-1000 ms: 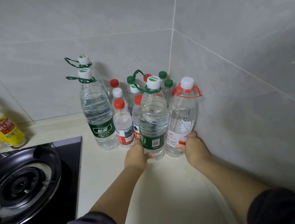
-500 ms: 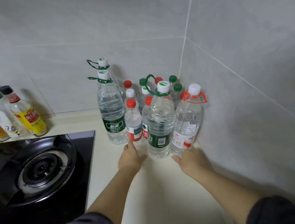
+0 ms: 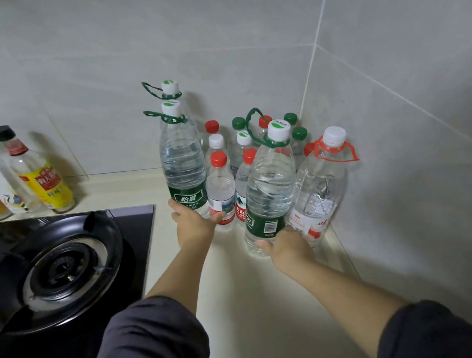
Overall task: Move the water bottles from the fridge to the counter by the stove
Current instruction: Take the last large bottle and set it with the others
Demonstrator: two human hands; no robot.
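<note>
While the water bottles (image 3: 220, 186) are standing packed in the corner of the bench (image 3: 252, 309) beside the stove (image 3: 62, 266), the left hand (image 3: 193, 228) is curling round the bottom of the tall green-label bottle (image 3: 182, 167); the right hand (image 3: 290, 249) is holding the leaning green-label bottle (image 3: 271, 186) low down; both are looking full, heavy and slippery; gripping the ribbed middle is looking safer.
</note>
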